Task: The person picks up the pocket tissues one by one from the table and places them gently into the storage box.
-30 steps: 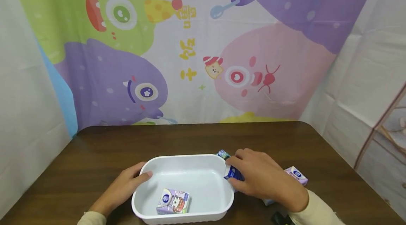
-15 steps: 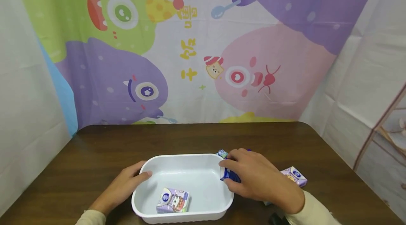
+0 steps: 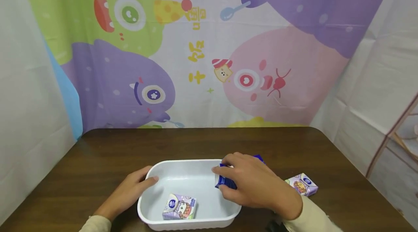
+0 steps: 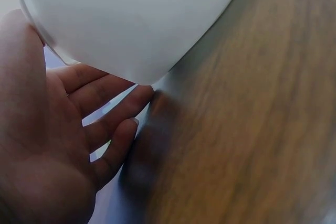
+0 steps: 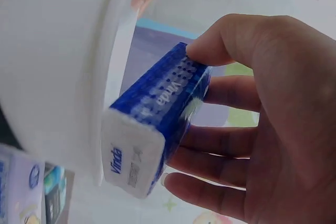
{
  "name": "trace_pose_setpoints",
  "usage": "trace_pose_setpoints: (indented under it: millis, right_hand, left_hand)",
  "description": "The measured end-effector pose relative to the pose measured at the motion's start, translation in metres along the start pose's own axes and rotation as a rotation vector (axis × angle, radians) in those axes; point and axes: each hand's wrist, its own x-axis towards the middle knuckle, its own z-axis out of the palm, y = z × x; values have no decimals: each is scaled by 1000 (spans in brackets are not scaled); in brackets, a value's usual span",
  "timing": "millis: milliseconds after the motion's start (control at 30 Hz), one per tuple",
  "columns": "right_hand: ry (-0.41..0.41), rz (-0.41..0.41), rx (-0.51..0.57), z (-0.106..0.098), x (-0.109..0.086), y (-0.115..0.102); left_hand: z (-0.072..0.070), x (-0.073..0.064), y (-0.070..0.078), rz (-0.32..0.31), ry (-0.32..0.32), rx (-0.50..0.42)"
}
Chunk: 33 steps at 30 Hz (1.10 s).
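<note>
My right hand grips a blue Vinda tissue pack between thumb and fingers. In the head view the pack overlaps the right end of a white plastic tub. The right wrist view shows its white printed end beside the tub's rim. My left hand holds the tub's left end, thumb over the rim and fingers outside, spread under the wall in the left wrist view. Inside the tub, toward the front left, lies a purple cartoon tissue pack.
Another purple cartoon tissue pack lies on the brown table to the right. Something blue peeks out behind my right hand. A dark object sits near the front edge under my right sleeve. A cartoon curtain hangs behind the table.
My right hand has moved left with the blue tissue pack, from beside the tub's right rim to over its right end. My left hand stays on the rim.
</note>
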Motion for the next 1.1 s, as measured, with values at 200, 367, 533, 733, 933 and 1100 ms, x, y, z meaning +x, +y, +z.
trace_pose_setpoints:
  millis: [200, 367, 533, 733, 933, 1100]
  right_hand:
    - [-56, -19, 34, 5, 10, -10]
    - [-71, -77, 25, 16, 12, -18]
    - [-153, -76, 23, 20, 12, -19]
    - [-249, -39, 37, 20, 10, -19]
    - [-308, -20, 15, 20, 9, -21]
    - [-310, -36, 32, 21, 9, -21]
  left_hand:
    - [1, -1, -1, 7, 3, -9]
    - [1, -2, -4, 6, 4, -14]
    - [0, 0, -1, -1, 2, 0]
    - [0, 0, -1, -6, 4, -1]
    - [1, 0, -1, 2, 2, -6]
    - [0, 0, -2, -4, 3, -14]
